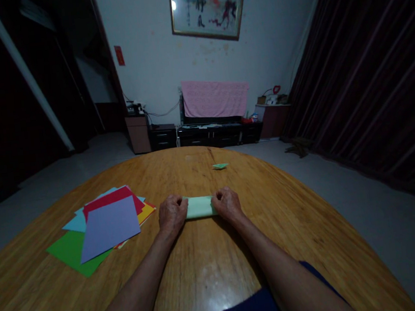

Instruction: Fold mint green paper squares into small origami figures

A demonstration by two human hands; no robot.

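A pale green sheet of paper (200,207), folded to a narrow rectangle, lies on the wooden table in front of me. Its left end is pinched by my left hand (172,212), fingers curled in. My right hand (228,204) grips the other end in the same way, thumb toward the paper. Both hands rest low at the tabletop, and the paper's two ends are hidden under the fingers. Farther off, beyond my right hand, sits a small folded green paper piece (220,166).
On the left of the round wooden table (294,245) lies a loose, overlapping pile of coloured paper sheets (113,225), purple on top. Past the table's far edge stands a low black cabinet (209,136), with a pink cloth (216,98) draped over something above it.
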